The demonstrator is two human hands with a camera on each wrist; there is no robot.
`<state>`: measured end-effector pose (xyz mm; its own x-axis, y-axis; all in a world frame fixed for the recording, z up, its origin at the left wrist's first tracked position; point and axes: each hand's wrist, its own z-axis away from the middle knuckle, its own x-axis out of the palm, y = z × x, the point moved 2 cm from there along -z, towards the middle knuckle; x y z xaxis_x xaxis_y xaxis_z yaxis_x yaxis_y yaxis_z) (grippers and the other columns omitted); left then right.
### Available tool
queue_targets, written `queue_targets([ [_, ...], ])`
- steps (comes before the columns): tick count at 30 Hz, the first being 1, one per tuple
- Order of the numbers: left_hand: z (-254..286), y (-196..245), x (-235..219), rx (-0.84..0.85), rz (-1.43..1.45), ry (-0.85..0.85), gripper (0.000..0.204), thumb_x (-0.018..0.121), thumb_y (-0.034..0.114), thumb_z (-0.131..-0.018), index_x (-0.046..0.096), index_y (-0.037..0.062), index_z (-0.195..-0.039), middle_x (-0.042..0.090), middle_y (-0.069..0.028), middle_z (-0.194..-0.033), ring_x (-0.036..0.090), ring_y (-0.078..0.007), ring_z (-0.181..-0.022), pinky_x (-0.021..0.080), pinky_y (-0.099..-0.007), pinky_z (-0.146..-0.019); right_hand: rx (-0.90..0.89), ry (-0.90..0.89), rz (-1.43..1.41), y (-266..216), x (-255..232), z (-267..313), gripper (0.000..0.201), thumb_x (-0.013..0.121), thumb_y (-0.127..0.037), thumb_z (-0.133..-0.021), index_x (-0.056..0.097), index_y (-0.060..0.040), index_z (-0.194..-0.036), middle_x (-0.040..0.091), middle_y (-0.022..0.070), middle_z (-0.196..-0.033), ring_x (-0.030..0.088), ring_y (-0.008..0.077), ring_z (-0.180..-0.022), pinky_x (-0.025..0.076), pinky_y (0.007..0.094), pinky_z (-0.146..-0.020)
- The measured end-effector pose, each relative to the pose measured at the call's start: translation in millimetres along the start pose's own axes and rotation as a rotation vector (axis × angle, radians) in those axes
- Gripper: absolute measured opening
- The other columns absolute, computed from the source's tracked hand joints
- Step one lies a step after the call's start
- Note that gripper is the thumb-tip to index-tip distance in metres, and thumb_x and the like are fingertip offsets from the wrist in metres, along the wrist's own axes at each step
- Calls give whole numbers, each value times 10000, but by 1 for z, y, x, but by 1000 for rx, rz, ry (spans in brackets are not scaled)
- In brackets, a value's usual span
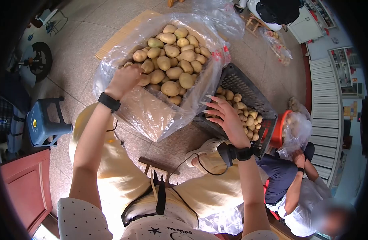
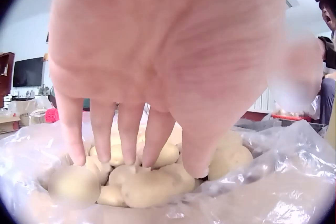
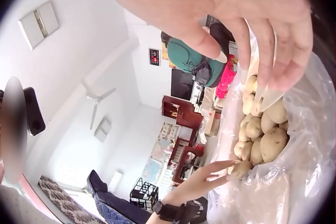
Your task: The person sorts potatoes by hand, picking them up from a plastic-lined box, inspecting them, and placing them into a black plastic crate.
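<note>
Potatoes [image 1: 172, 51] fill a plastic-lined box [image 1: 152, 110]. At the box's left side my left hand [image 1: 126, 81] reaches down onto them; in the left wrist view its fingers [image 2: 128, 134] are spread and fairly straight, tips touching potatoes [image 2: 152, 188]. Whether it grips one cannot be told. My right hand [image 1: 228, 120] is raised over the near-left side of a dark crate [image 1: 248, 86] of smaller potatoes [image 1: 250, 118], fingers apart, with nothing visible in it. The right wrist view shows both my right hand [image 3: 252, 29] and my left hand [image 3: 202, 182], beside a potato [image 3: 240, 170].
A red bucket [image 1: 279, 130] with a plastic bag stands right of the crate, beside a seated person [image 1: 282, 176]. On the left are a blue stool [image 1: 48, 122] and a wheel [image 1: 42, 62]. Cardboard [image 1: 124, 34] lies behind the box; another bag of potatoes [image 1: 278, 46] is farther back.
</note>
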<state>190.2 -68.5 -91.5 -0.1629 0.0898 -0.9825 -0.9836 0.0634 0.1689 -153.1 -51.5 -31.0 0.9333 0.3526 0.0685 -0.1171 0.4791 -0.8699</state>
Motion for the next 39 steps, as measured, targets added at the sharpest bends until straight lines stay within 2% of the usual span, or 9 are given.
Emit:
queue_targets([
  [3,-2,-6,-7,-46,44,-16,288,639,177,-807,621,133,-1091,621,-54,-1049,605,-249,-1004,491,-370,-836,-5,-26,-9,8,-5,-4,457,420,-352,-973,469,-59,-1320,556,112,-1234,548,179,-1043,454,316,-899],
  [6,-4,-11,0,44,113,163,245,679,181,-775,643,113,-1007,648,-75,-942,643,-274,-912,503,-384,-808,-11,-19,-19,6,-6,-3,452,421,-346,-974,471,-57,-1318,561,111,-1227,551,179,-1046,454,314,-897],
  [9,-7,-6,9,78,146,177,310,705,213,-754,624,125,-1040,634,-94,-982,628,-273,-943,503,-385,-799,-2,3,-19,2,-5,-2,450,423,-339,-972,471,-52,-1316,567,110,-1218,555,179,-1048,455,312,-897],
  [11,-12,-2,19,4,117,21,405,752,278,-712,606,110,-1050,598,-99,-1044,599,-267,-997,505,-381,-802,-10,5,-13,0,-5,-1,451,422,-336,-971,469,-48,-1316,570,110,-1215,557,179,-1050,456,311,-895],
  [24,-16,14,38,81,-215,135,498,790,326,-662,589,63,-1034,546,-75,-1084,527,-238,-1076,469,-369,-860,-34,-1,34,-1,-11,1,438,393,-332,-975,459,-75,-1323,551,105,-1256,539,163,-1055,432,312,-907],
  [27,-17,22,30,89,-70,173,497,779,314,-674,589,77,-1068,544,-79,-1103,527,-235,-1078,466,-378,-854,-37,5,53,-2,-10,3,437,393,-334,-975,460,-74,-1320,550,105,-1259,539,163,-1052,432,311,-905],
  [29,-11,30,30,296,20,109,483,750,290,-712,584,104,-1125,552,-83,-1097,541,-262,-1066,464,-387,-862,-37,8,53,0,-11,2,433,392,-331,-976,461,-76,-1319,551,106,-1258,539,163,-1051,432,311,-905],
  [35,-10,32,11,173,229,-213,463,704,268,-769,567,125,-1187,558,-92,-1173,561,-288,-1062,446,-386,-915,-39,37,49,-2,-13,3,456,435,-336,-943,482,-62,-1304,578,100,-1193,568,177,-1023,455,307,-890],
  [39,-7,22,13,178,328,-61,361,707,171,-756,627,116,-1104,597,-92,-1064,586,-287,-1001,451,-396,-875,-45,32,53,0,-14,2,457,435,-335,-940,481,-64,-1305,573,99,-1205,568,176,-1012,453,304,-886],
])
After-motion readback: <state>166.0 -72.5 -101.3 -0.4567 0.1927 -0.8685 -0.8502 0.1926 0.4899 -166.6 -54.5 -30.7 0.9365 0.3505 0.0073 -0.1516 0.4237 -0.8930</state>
